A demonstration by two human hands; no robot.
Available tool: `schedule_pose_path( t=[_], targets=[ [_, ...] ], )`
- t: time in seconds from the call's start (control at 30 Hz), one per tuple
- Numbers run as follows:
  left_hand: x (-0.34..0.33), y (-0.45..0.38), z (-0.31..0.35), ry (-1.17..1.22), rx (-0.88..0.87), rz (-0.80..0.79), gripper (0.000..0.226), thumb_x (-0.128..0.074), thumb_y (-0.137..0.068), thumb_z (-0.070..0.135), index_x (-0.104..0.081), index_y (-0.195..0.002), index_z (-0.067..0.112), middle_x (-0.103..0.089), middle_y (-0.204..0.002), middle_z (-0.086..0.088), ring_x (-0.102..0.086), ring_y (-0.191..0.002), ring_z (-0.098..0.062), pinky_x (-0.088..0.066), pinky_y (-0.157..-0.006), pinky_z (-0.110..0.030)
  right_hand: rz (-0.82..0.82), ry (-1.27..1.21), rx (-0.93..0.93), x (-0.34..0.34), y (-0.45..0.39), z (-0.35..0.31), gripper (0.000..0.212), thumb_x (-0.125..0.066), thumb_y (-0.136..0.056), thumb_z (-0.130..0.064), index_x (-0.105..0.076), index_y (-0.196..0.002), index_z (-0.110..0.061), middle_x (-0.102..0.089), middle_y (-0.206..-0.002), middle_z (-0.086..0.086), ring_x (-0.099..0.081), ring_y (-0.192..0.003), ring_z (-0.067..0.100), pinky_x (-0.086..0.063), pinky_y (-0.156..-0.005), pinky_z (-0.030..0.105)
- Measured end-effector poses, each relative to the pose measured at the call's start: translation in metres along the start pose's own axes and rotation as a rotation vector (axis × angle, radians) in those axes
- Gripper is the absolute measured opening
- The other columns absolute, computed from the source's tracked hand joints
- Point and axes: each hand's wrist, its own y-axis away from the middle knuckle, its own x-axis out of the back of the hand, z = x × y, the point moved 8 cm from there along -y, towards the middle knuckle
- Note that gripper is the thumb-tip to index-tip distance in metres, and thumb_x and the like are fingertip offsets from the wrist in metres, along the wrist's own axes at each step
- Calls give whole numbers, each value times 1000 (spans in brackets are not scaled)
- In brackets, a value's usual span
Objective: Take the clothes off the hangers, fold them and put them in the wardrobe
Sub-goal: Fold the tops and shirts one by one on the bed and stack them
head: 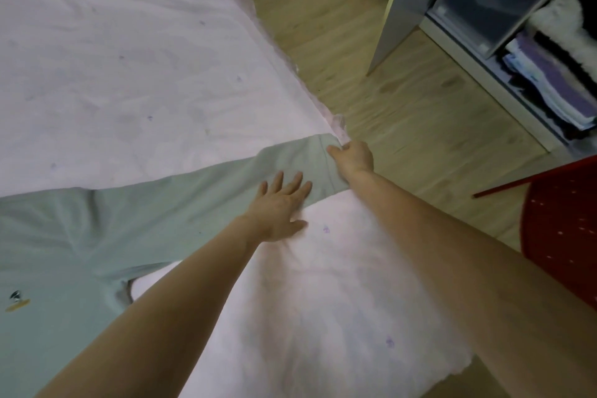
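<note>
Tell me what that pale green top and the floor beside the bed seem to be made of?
Pale green top: soft matte knit, probably cotton jersey; it lies limp with shallow creases. Floor: light wood or wood-look laminate, showing plank seams, grain and knots under a slight sheen.

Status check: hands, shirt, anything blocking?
Left hand flat, pressing the sleeve. Right hand pinching the cuff at the bed edge. Pale green shirt spread out, unfolded. Nothing in the way.

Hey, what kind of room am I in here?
Most likely a bedroom: a bed with a pale pink sheet with a light green shirt spread on it, and an open wardrobe with stacked folded clothes beside the wooden floor.
</note>
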Motion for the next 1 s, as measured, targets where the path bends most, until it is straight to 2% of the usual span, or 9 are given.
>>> schedule_pose_path(
  t=[0.07,0.17,0.27,0.37,0.43,0.6,0.8,0.9,1.0],
  targets=[
    [5,0,11,26,-122,73,64,-40,-100,48,-16,-155,25,-5,-163,6,-4,-150,-23,-11,-120,-44,42,-24,82,4,5,-10,21,-56,-96,-21,-57,-83,-4,-61,-93,18,-55,-90,29,-31,-68,27],
    [42,12,19,206,-202,502,43,-36,-101,38,-54,-134,19,-53,-140,0,-53,-124,-23,-47,-96,-36,177,-104,97,22,13,-1,26,-53,-97,-14,-55,-116,4,-60,-120,23,-57,-109,32,-37,-84,29],
    [54,20,7,193,-105,741,46,-35,-97,38,-57,-128,14,-59,-128,-5,-59,-110,-29,-51,-85,-39,202,-153,-17,35,18,30,24,-54,-94,-7,-53,-117,3,-60,-119,20,-59,-109,31,-44,-85,29],
    [17,1,-9,104,119,365,68,-37,-98,49,-18,-154,16,-18,-160,-6,-21,-146,-29,-21,-116,-49,179,-68,-28,36,21,46,25,-53,-94,-5,-50,-118,3,-60,-119,23,-59,-109,35,-45,-86,33],
    [-1,-3,-15,39,220,175,83,-34,-96,60,7,-155,18,10,-163,-1,4,-149,-28,-4,-118,-55,176,13,24,34,23,45,27,-52,-95,-6,-51,-120,4,-60,-120,25,-58,-110,35,-41,-86,32],
    [1,-1,-5,-108,130,452,87,-6,-85,71,7,-154,20,10,-162,-3,7,-149,-27,2,-118,-54,293,-7,264,41,35,19,23,-46,-99,-10,-54,-118,2,-64,-109,24,-60,-99,33,-34,-72,26],
    [-31,-22,-6,-52,213,188,81,-15,-94,66,19,-151,21,23,-160,0,19,-147,-23,10,-117,-53,174,180,154,26,25,59,25,-43,-99,-9,-53,-119,2,-61,-113,27,-58,-105,38,-42,-83,36],
    [-6,-8,0,322,163,243,74,-27,-98,59,-8,-155,18,0,-163,-2,2,-150,-24,1,-120,-47,233,10,160,36,39,43,22,-46,-98,-6,-55,-113,7,-62,-112,26,-57,-96,29,-34,-76,27],
    [24,27,-1,1180,243,358,59,-36,-99,55,-51,-136,13,-51,-141,-4,-47,-128,-23,-35,-111,-40,192,-170,215,35,65,10,22,-49,-97,-10,-59,-112,4,-63,-107,20,-54,-91,24,-35,-72,21]
  ],
)
